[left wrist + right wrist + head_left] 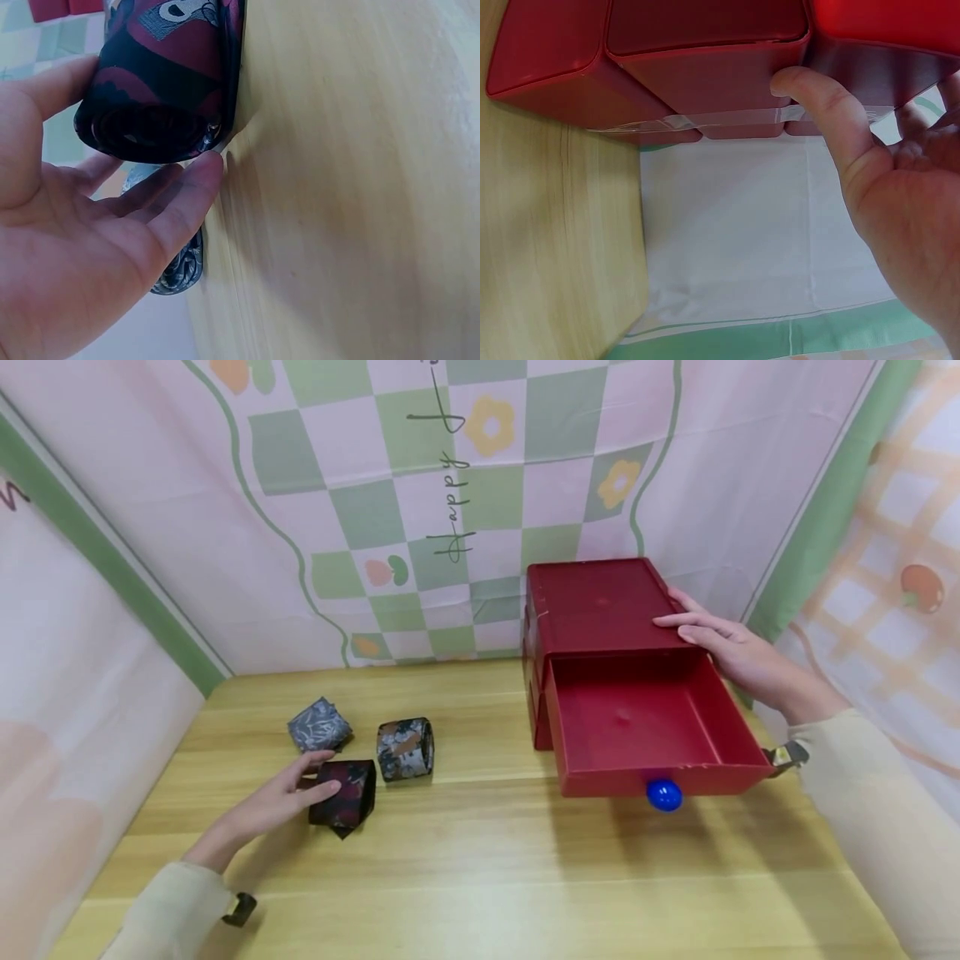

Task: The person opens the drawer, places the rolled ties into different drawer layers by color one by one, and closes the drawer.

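Observation:
A dark maroon rolled necktie [343, 800] with a pointed tip sits on the table. My left hand [281, 802] is at its left end, thumb over the near side and other fingertips right at the far edge, as the left wrist view shows around the roll [161, 82]. Behind it lie a grey rolled necktie [320, 727] and a brown-and-grey patterned one [405, 750]. To the right stands a red drawer cabinet [600, 602], its top drawer [637, 718] pulled out with bare inside. Against the cabinet's upper right side, my right hand [731, 647] rests with extended fingers.
A blue round knob [664, 795] sticks out from the drawer's front. Clear tape [735, 118] runs across the cabinet's stacked tiers. The wooden table [450, 877] meets a checkered curtain [420, 527] at the back, with more cloth hanging at both sides.

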`<state>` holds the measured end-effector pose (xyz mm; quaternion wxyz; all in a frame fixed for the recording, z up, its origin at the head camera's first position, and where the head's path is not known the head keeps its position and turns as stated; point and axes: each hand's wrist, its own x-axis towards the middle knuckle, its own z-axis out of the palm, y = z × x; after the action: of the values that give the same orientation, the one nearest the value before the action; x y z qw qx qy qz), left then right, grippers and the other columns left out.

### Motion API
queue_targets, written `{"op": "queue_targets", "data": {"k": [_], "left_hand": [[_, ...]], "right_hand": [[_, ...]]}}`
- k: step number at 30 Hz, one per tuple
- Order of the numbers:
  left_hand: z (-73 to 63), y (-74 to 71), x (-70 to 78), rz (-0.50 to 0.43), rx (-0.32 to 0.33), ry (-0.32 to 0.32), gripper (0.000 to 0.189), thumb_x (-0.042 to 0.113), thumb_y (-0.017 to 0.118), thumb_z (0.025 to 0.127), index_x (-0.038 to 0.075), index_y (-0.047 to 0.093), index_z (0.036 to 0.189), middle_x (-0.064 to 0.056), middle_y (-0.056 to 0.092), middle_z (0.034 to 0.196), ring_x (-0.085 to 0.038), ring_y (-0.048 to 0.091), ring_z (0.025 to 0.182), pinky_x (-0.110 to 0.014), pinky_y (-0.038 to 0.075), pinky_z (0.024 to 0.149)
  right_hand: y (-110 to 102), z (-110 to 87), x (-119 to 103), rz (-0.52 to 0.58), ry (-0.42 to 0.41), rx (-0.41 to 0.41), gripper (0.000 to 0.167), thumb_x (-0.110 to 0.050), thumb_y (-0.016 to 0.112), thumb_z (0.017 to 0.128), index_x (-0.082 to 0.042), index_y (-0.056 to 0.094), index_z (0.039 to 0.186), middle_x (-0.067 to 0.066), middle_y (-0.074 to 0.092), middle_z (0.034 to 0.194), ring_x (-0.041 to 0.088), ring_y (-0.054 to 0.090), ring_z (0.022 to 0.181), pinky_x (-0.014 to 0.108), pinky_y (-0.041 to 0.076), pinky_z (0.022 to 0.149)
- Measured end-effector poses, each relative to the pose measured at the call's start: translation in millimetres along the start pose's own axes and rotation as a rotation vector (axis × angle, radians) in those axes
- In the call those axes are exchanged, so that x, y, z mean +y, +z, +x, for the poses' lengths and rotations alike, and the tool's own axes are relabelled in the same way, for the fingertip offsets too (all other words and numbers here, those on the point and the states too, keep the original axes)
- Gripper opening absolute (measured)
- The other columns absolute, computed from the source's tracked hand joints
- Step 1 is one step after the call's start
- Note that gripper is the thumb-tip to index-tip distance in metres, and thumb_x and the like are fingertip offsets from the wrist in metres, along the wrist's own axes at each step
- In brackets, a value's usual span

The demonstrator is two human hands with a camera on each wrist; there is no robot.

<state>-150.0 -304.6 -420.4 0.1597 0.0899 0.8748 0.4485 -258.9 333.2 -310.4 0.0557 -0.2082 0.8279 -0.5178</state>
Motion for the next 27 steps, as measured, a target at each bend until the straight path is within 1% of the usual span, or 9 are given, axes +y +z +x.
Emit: {"op": "queue_targets", "data": {"k": [3,6,10,15,17,20,25,27], "left_hand": [[0.1,0.2,-0.5,-0.014,-0.003,-0.002,0.072,0.037,0.062,0.102,0.001,0.029,0.155,-0.028,0.038,0.151,-0.047,0.039,0.137,-0.064,0.036,0.109],[0.6,0.5,-0.8,-0.041,-0.010,-0.006,0.070,0.035,0.064,0.101,0.000,0.031,0.152,-0.027,0.044,0.146,-0.044,0.043,0.135,-0.058,0.039,0.108],[1.0,0.8,-2.4,-0.064,-0.012,0.001,0.064,0.031,0.068,0.099,-0.001,0.037,0.145,-0.023,0.052,0.137,-0.040,0.050,0.129,-0.048,0.045,0.103],[0.7,0.9,-4.6,-0.089,-0.021,0.027,0.061,0.024,0.073,0.096,-0.001,0.038,0.139,-0.021,0.055,0.130,-0.037,0.055,0.122,-0.041,0.048,0.097],[0.6,0.9,-4.9,-0.098,-0.025,0.029,0.063,0.023,0.074,0.095,-0.002,0.037,0.140,-0.022,0.055,0.129,-0.036,0.056,0.120,-0.040,0.049,0.096],[0.3,0.8,-5.3,-0.090,-0.022,0.026,0.069,0.024,0.076,0.093,-0.003,0.036,0.143,-0.022,0.055,0.130,-0.036,0.056,0.120,-0.042,0.050,0.096],[0.6,1.0,-6.7,-0.050,-0.013,0.014,0.078,0.027,0.078,0.091,-0.001,0.034,0.149,-0.021,0.054,0.132,-0.037,0.054,0.122,-0.046,0.050,0.098],[1.0,1.0,-6.9,-0.038,-0.014,0.001,0.082,0.028,0.080,0.090,0.001,0.033,0.151,-0.021,0.055,0.132,-0.036,0.054,0.122,-0.045,0.051,0.097]], "right_hand": [[-0.5,0.2,0.7,0.004,0.008,0.000,0.041,-0.022,0.043,0.111,-0.007,0.051,0.148,-0.011,0.004,0.170,0.014,-0.003,0.155,0.010,0.021,0.107],[-0.7,0.4,1.3,0.007,0.009,-0.001,0.041,-0.023,0.043,0.111,-0.007,0.051,0.148,-0.011,0.004,0.170,0.014,-0.004,0.155,0.010,0.022,0.107],[-0.1,0.0,0.9,0.005,0.008,0.000,0.041,-0.023,0.043,0.111,-0.007,0.052,0.148,-0.011,0.004,0.170,0.013,-0.003,0.154,0.010,0.021,0.107],[0.4,0.3,-0.2,0.004,0.014,0.000,0.041,-0.024,0.043,0.111,-0.008,0.052,0.148,-0.012,0.003,0.170,0.014,-0.004,0.155,0.010,0.022,0.106],[0.5,0.5,-0.3,0.004,0.014,-0.001,0.041,-0.024,0.043,0.111,-0.008,0.052,0.148,-0.012,0.003,0.170,0.014,-0.003,0.155,0.010,0.022,0.106],[0.8,0.3,-0.3,0.006,0.014,-0.002,0.041,-0.024,0.043,0.111,-0.008,0.052,0.148,-0.012,0.003,0.170,0.013,-0.004,0.154,0.010,0.022,0.106],[0.8,-0.4,-0.6,0.004,0.019,0.001,0.042,-0.025,0.043,0.111,-0.008,0.051,0.148,-0.012,0.003,0.170,0.013,-0.004,0.154,0.010,0.022,0.106],[0.8,-0.6,-0.7,0.005,0.020,0.000,0.042,-0.025,0.043,0.111,-0.008,0.051,0.148,-0.013,0.003,0.170,0.013,-0.004,0.154,0.010,0.023,0.106]]}}
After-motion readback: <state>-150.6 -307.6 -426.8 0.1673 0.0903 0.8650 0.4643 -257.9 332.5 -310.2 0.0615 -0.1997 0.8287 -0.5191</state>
